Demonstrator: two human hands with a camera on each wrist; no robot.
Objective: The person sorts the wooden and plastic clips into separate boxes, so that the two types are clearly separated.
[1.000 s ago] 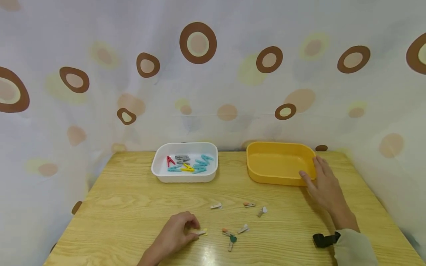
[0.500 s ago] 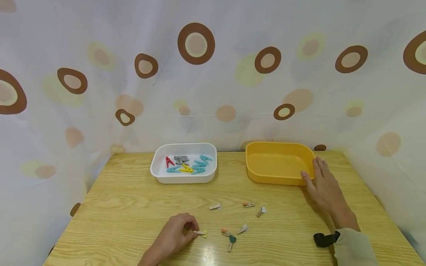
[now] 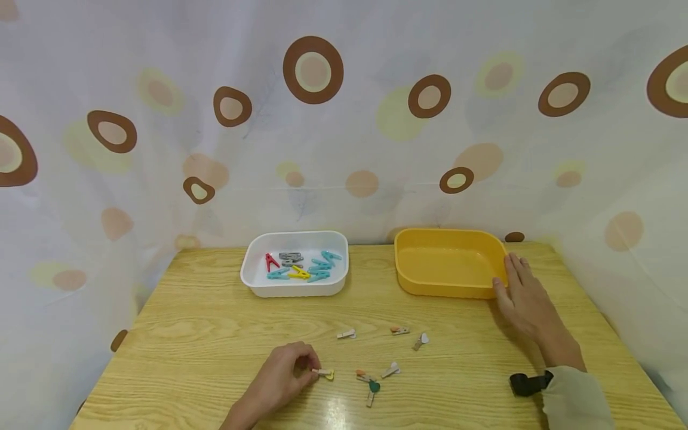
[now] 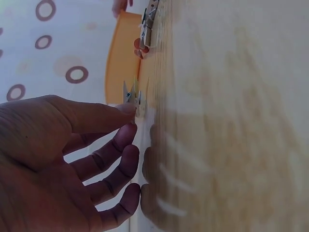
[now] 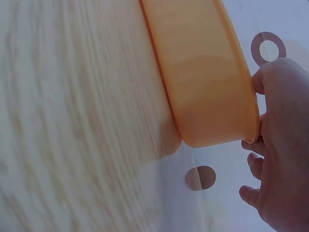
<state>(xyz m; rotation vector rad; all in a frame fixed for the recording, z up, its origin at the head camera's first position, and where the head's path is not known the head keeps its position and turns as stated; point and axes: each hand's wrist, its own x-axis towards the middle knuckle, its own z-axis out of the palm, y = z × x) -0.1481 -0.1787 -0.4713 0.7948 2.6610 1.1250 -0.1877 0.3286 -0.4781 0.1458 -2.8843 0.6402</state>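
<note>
Between thumb and index finger, my left hand (image 3: 282, 375) pinches a small wooden clothespin (image 3: 324, 373) with a yellow heart on its end. The left wrist view shows the same clothespin (image 4: 131, 96) at the fingertips, just above the table, while the other fingers bend loosely. My right hand (image 3: 529, 304) rests against the right end of a yellow tray (image 3: 448, 291), its fingers nearly straight. In the right wrist view the thumb touches the tray's rim (image 5: 254, 104), and some fingers stand apart from it. The tray's floor shows nothing lying on it.
Several more wooden clothespins lie about mid-table, among them one with a green heart (image 3: 374, 387) and one with an orange end (image 3: 399, 329). At the back left, a white tray (image 3: 295, 291) holds plastic and metal clips. A patterned curtain (image 3: 344, 131) hangs behind the table (image 3: 204, 334).
The left hand's clothespin has turned and lifted slightly, its yellow heart showing more. My right thumb has shifted a little right along the yellow tray's rim. The head view has drifted slightly.
</note>
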